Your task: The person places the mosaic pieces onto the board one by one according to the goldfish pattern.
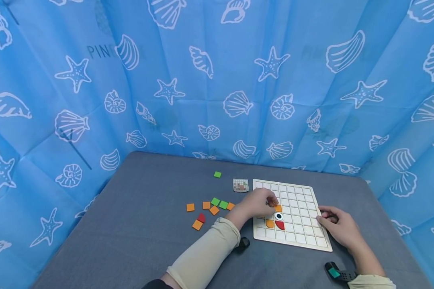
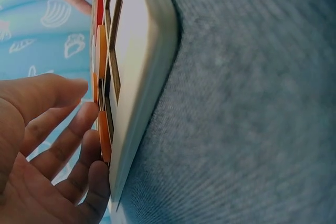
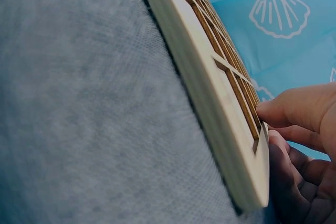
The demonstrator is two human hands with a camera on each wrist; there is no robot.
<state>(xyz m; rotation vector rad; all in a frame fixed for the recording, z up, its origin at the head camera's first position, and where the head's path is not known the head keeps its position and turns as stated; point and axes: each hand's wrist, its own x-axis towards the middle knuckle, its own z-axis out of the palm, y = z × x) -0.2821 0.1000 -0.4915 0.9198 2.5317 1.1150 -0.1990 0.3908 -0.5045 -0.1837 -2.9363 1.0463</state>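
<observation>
A white grid board (image 1: pixel 304 216) lies on the table. My left hand (image 1: pixel 258 202) is over its left part, fingertips beside the orange square tile (image 1: pixel 278 208); in the left wrist view its bent fingers touch the board's pieces near an orange piece (image 2: pixel 104 137), with nothing visible between thumb and fingers. Below that square sit a round eye tile (image 1: pixel 279 216), a red rounded tile (image 1: pixel 280 225) and an orange rounded tile (image 1: pixel 270 223). My right hand (image 1: pixel 341 226) grips the board's right edge, thumb on top and other fingers curled at the side.
Left of the board lie several loose orange tiles (image 1: pixel 190 207), green tiles (image 1: pixel 215 201) and a red tile (image 1: pixel 201 218). One green tile (image 1: pixel 218 174) lies farther back. A small pattern card (image 1: pixel 240 185) is by the board's far left corner. A blue shell-print curtain (image 1: pixel 209 116) surrounds the table.
</observation>
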